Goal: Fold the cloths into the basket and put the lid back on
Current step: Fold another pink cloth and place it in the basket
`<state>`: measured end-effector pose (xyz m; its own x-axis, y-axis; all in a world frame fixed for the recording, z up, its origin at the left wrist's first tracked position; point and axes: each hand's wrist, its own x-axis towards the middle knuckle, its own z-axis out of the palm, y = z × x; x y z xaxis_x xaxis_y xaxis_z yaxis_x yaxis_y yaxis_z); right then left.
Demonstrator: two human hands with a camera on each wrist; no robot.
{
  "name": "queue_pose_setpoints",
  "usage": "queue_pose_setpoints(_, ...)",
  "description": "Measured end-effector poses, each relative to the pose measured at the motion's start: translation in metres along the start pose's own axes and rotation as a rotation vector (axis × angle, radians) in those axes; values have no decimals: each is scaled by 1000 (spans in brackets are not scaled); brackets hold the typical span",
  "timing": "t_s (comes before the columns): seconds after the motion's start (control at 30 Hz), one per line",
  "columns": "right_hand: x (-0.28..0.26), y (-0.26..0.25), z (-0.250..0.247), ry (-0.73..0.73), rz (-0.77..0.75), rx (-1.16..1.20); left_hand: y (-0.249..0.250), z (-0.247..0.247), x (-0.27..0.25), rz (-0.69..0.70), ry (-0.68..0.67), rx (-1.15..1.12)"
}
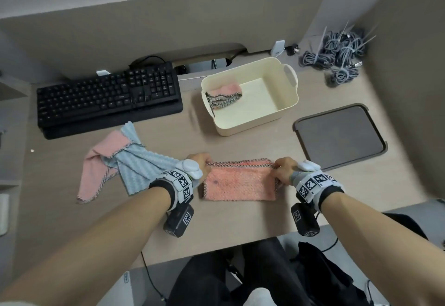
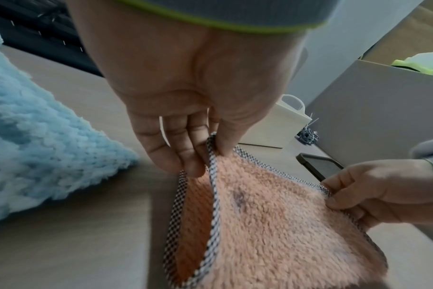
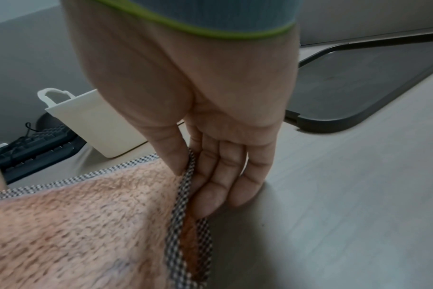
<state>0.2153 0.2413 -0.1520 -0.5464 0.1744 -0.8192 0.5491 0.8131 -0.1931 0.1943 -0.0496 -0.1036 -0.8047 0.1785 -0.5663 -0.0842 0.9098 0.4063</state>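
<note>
A pink cloth [image 1: 239, 181] with a checkered hem lies folded in half on the desk in front of me. My left hand [image 1: 201, 161] pinches its far left corner [image 2: 211, 150] between thumb and fingers. My right hand [image 1: 283, 167] pinches the far right corner [image 3: 189, 172] the same way. The cream basket [image 1: 277, 116] stands behind, open, with one folded pink cloth [image 1: 225, 95] inside at its left end. The dark lid [image 1: 339, 134] lies flat on the desk to the right of the basket. A blue cloth [image 1: 142, 163] and another pink cloth [image 1: 101, 161] lie crumpled to the left.
A black keyboard [image 1: 108, 98] sits at the back left. A bundle of grey cables [image 1: 339, 53] lies in the back right corner. Partition walls close off the back and right side. The desk's front edge [image 1: 216, 249] runs close under my wrists.
</note>
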Motion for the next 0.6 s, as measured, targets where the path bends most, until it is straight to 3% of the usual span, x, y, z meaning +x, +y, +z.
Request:
queue_pose_setpoints(0.2, -19, -16, -9, -6, -74, 101, 0, 3, 16, -49, -24, 57)
queue_pose_setpoints(0.4, -16, -17, -14, 59, -24, 57, -2, 3, 17, -97, 24, 148)
queue_pose_setpoints(0.5, -14, -17, -15, 84, -14, -17, 3, 3, 11, -58, 66, 160)
queue_pose_setpoints(0.6, -25, -22, -11, 50, -58, -67, 13, 13, 4, 24, -27, 126)
